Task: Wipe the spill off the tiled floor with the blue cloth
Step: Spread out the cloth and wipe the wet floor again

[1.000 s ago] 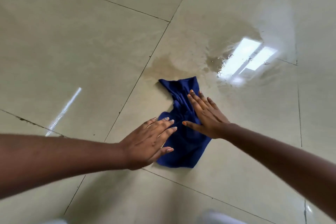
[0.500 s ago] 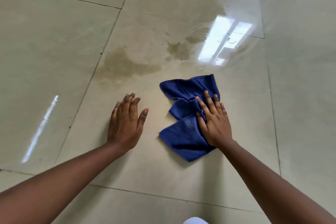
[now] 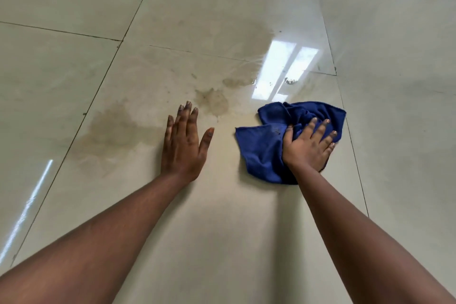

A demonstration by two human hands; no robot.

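- Right hand (image 3: pixel 309 147) presses flat on the blue cloth (image 3: pixel 269 148), fingers spread, thumb tucked at a fold: broad palm contact, probably so the bunched fabric drags as one pad.
- Cloth lies crumpled on the tiled floor (image 3: pixel 222 229), just right of the brown wet patches, near edge of the window glare (image 3: pixel 283 69).
- Left hand (image 3: pixel 183 145) flat on bare tile, fingers straight, holding nothing; reads as a brace for body weight.
- Spill (image 3: pixel 116 128) not cleared: a stain left of the left hand, a smaller blot (image 3: pixel 213 101) ahead of it, wet sheen further up.
- Next pass likely sweeps left across those patches.
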